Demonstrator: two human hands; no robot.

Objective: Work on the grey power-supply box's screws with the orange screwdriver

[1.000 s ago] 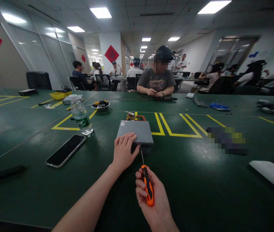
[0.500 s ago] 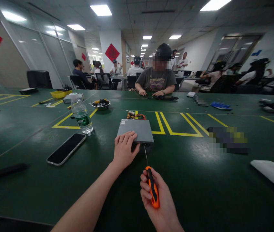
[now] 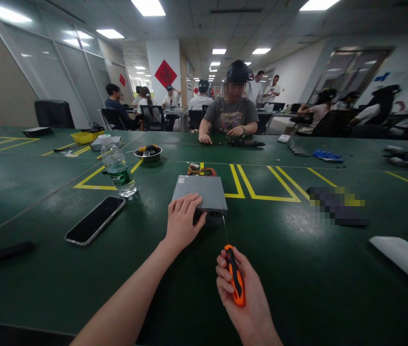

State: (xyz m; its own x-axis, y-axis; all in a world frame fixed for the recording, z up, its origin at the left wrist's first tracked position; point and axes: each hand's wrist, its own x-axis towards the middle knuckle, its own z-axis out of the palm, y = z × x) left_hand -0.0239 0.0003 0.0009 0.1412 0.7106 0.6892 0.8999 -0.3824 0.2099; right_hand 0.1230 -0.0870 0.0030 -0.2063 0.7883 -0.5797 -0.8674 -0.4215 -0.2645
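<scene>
A grey metal box [image 3: 204, 190] with a white label lies on the green table, and a bundle of coloured wires [image 3: 202, 170] comes out at its far side. My left hand [image 3: 185, 218] rests on the box's near left corner, fingers on top and thumb against the near face. My right hand [image 3: 241, 283] is wrapped round the orange and black handle of a screwdriver [image 3: 235, 276]. The thin shaft points up at the right end of the box's near face; whether its tip touches is too small to tell.
Left of the box are a water bottle [image 3: 120, 170], a phone [image 3: 95, 220] and a metal bowl [image 3: 148, 153] with small items. A person [image 3: 230, 108] sits across the table [image 3: 297, 269]. On the right lie a blue item [image 3: 327, 156] and a white object [image 3: 403, 262].
The screwdriver in my right hand has shifted right along the box's near face. My left hand stays on the box. The person opposite has moved their hands, and the view has shifted slightly.
</scene>
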